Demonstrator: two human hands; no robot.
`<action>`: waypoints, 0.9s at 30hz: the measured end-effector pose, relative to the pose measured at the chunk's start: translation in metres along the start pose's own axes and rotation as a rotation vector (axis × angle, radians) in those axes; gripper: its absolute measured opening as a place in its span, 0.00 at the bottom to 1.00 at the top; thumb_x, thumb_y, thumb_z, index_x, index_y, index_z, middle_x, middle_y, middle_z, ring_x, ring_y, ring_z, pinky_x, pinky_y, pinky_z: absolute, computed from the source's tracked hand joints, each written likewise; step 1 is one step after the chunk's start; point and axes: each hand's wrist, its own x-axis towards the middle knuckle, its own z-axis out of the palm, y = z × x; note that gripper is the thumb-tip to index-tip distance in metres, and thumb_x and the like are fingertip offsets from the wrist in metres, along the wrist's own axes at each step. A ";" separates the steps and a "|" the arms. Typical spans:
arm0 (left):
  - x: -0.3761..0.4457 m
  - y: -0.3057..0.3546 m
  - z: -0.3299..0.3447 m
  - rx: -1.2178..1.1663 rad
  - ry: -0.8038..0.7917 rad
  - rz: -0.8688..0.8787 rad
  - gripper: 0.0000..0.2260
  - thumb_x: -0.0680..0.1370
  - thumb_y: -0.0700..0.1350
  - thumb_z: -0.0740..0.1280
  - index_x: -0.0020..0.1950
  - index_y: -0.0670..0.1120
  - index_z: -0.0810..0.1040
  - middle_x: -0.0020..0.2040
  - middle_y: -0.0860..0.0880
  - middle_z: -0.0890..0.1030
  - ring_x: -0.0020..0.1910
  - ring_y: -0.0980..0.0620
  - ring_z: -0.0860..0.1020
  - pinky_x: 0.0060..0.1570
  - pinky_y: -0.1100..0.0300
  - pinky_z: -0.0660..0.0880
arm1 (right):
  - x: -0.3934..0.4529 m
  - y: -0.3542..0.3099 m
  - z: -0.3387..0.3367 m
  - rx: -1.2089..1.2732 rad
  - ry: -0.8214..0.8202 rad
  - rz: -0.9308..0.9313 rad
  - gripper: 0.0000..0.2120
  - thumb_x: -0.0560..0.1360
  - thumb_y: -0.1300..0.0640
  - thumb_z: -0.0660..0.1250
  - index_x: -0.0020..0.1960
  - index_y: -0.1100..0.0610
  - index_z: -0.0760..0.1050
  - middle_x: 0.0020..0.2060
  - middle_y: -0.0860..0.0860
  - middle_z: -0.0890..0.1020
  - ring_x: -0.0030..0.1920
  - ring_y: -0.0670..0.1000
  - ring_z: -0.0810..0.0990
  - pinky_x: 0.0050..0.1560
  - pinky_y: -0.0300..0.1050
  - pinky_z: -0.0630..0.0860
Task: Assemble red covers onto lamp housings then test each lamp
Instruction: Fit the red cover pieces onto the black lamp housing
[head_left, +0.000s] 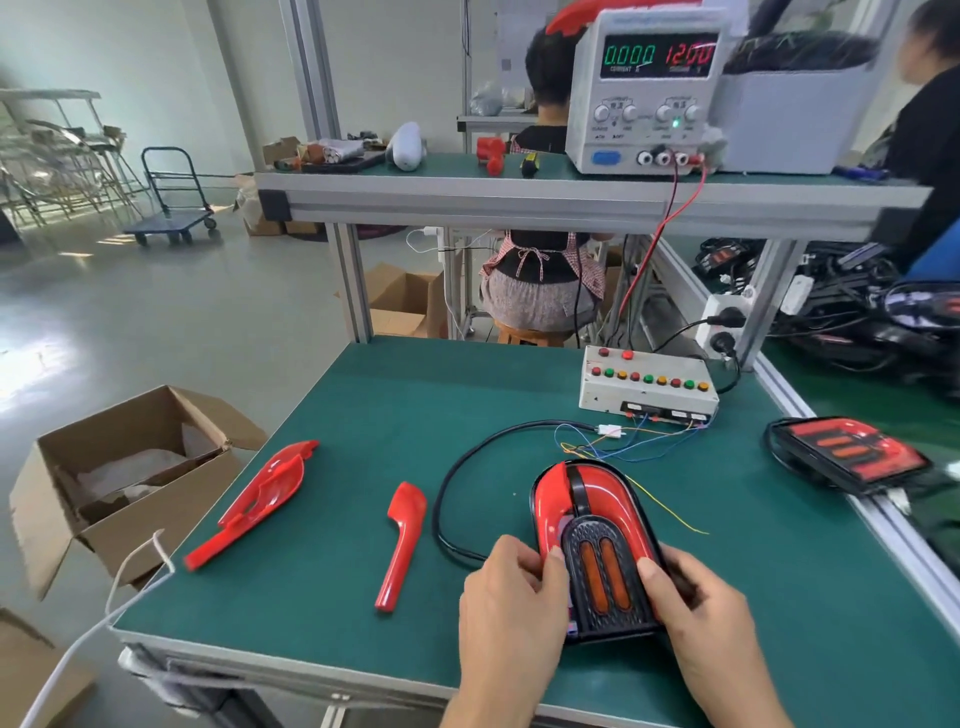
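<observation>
A lamp housing (597, 540) with red covers and a black centre panel with two orange strips lies on the green mat near the front edge. My left hand (511, 618) grips its left side, thumb on the red cover. My right hand (701, 618) grips its right side, thumb on the black panel. Its black cable (457, 478) loops back to a white connector (610, 430). Two loose red covers lie to the left: a small one (402, 540) and a long one (254, 501).
A white test box (647, 387) with coloured buttons sits behind the lamp, thin wires running to it. A power supply (644, 88) stands on the upper shelf. Another lamp (852, 454) lies at the right. An open cardboard box (124, 478) stands left of the table. Persons sit behind.
</observation>
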 end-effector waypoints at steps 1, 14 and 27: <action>0.000 -0.001 0.000 0.069 -0.014 0.022 0.15 0.76 0.62 0.65 0.39 0.52 0.73 0.32 0.58 0.81 0.35 0.56 0.77 0.39 0.59 0.74 | 0.000 0.001 0.000 0.012 -0.005 0.002 0.06 0.78 0.57 0.72 0.52 0.49 0.84 0.44 0.42 0.88 0.46 0.40 0.86 0.45 0.27 0.77; 0.015 -0.008 -0.004 0.284 -0.169 0.212 0.23 0.71 0.69 0.65 0.37 0.51 0.65 0.32 0.53 0.73 0.33 0.55 0.71 0.33 0.61 0.67 | 0.000 0.002 -0.001 0.026 -0.024 -0.015 0.06 0.78 0.55 0.72 0.53 0.49 0.84 0.46 0.43 0.88 0.48 0.43 0.87 0.48 0.31 0.79; 0.025 -0.011 0.004 -0.461 -0.643 -0.149 0.33 0.64 0.57 0.83 0.62 0.48 0.73 0.55 0.48 0.86 0.54 0.48 0.85 0.54 0.45 0.82 | 0.000 -0.005 -0.008 0.294 0.074 0.051 0.16 0.70 0.46 0.71 0.53 0.53 0.86 0.48 0.55 0.88 0.47 0.52 0.88 0.44 0.38 0.83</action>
